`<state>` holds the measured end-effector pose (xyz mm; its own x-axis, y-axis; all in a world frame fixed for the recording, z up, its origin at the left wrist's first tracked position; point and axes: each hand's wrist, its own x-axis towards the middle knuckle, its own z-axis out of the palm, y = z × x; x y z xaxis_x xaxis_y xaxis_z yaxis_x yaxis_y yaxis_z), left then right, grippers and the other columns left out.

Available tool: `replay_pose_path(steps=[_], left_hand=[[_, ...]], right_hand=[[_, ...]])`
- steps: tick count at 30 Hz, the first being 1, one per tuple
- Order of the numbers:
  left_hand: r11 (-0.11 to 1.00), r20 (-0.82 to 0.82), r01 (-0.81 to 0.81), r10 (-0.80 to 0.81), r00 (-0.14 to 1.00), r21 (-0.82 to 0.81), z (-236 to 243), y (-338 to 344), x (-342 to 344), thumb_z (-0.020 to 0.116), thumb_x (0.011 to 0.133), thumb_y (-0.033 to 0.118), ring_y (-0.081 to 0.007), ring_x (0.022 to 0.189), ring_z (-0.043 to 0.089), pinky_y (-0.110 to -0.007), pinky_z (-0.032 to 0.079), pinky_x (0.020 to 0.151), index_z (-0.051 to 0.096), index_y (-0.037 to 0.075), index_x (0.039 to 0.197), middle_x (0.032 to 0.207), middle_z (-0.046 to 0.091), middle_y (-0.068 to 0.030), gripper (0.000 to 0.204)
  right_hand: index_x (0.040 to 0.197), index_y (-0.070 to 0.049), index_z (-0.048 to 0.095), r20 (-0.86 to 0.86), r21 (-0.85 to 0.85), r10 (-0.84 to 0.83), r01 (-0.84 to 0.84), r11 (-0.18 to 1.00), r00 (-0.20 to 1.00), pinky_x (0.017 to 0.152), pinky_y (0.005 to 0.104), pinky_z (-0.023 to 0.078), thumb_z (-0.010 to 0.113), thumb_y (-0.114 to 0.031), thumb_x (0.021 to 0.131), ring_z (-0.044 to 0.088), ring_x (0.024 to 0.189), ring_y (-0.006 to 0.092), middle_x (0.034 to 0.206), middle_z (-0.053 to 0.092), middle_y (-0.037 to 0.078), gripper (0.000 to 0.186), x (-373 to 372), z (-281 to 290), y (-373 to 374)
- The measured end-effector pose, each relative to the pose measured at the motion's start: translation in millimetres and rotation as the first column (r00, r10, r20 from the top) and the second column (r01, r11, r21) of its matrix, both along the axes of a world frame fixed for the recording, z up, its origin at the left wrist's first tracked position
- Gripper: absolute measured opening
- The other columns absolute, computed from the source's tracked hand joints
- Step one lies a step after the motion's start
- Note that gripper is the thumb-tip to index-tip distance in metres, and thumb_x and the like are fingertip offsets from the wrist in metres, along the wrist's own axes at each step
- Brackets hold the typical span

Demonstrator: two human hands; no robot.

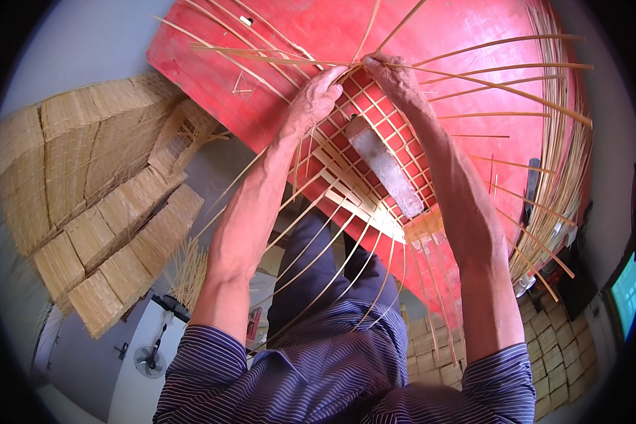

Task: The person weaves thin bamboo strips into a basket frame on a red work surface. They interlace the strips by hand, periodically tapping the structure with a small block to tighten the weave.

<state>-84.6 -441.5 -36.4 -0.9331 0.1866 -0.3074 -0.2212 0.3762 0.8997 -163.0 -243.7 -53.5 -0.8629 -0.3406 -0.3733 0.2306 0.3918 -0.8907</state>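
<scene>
An open lattice of thin bamboo strips (374, 152) lies on a red table (473, 92), with long loose ends fanning toward my lap. A flat grey metal blade (387, 168) rests on the lattice as a weight. My left hand (314, 99) presses on the lattice's far left edge, fingers bent over the strips. My right hand (396, 81) pinches a strip at the far edge, just right of the left hand. Both forearms reach forward from striped sleeves.
Stacks of finished woven bamboo mats (99, 191) lie on the floor at left. A bundle of long bamboo strips (558, 162) runs along the table's right side. More woven pieces (544, 346) are piled at lower right. A small fan (150, 360) stands at lower left.
</scene>
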Motion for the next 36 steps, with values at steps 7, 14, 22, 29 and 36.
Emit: replay_pose_path(steps=[7,14,22,29,36], left_hand=[[0.998,-0.007,-0.041,0.041,0.999,-0.052,2,7,0,0.043,0.098,0.014,-0.0305,0.132,0.050,-0.039,0.038,0.111,0.047,0.001,0.141,0.138,0.055,-0.0193,0.045],[0.996,0.016,-0.052,0.053,0.998,-0.077,2,6,3,0.042,0.098,0.012,-0.0313,0.129,0.052,-0.040,0.039,0.109,0.049,0.001,0.138,0.136,0.057,-0.0184,0.043],[0.997,0.035,-0.073,0.073,0.997,-0.005,19,8,0,0.044,0.096,0.010,-0.0308,0.125,0.055,-0.040,0.041,0.107,0.051,0.007,0.136,0.131,0.060,-0.0174,0.041],[0.990,0.114,-0.132,0.137,0.984,-0.048,2,-16,7,0.043,0.092,0.004,-0.0259,0.124,0.057,-0.037,0.043,0.104,0.053,0.007,0.137,0.131,0.062,-0.0144,0.046],[0.987,0.095,-0.137,0.129,0.987,0.079,0,6,-4,0.041,0.088,0.005,-0.0256,0.125,0.056,-0.038,0.042,0.106,0.054,0.004,0.134,0.130,0.062,-0.0151,0.047]], right_hand=[[0.109,0.000,0.066,0.027,0.027,0.036,-0.037,0.999,0.999,0.070,0.0374,0.048,0.057,-0.032,0.095,0.061,0.075,0.0196,0.078,0.065,0.009,0.036,-1,-2,2],[0.125,0.004,0.055,-0.296,0.193,0.014,0.045,0.980,0.955,0.082,0.0450,0.052,0.061,-0.027,0.093,0.067,0.097,0.0392,0.106,0.067,0.028,0.045,21,31,1],[0.097,-0.001,0.058,-0.411,0.325,0.115,0.028,0.945,0.904,0.064,0.0509,0.050,0.057,-0.011,0.089,0.065,0.073,0.0424,0.076,0.064,0.024,0.012,51,76,-15],[0.100,0.003,0.054,-0.211,0.477,0.366,-0.231,0.848,0.906,0.072,0.0563,0.050,0.041,-0.019,0.096,0.065,0.085,0.0478,0.082,0.065,0.031,0.026,18,15,-60],[0.104,0.002,0.058,-0.156,0.412,0.338,-0.250,0.876,0.928,0.074,0.0546,0.051,0.053,-0.023,0.093,0.065,0.087,0.0466,0.085,0.065,0.031,0.027,3,17,-31]])
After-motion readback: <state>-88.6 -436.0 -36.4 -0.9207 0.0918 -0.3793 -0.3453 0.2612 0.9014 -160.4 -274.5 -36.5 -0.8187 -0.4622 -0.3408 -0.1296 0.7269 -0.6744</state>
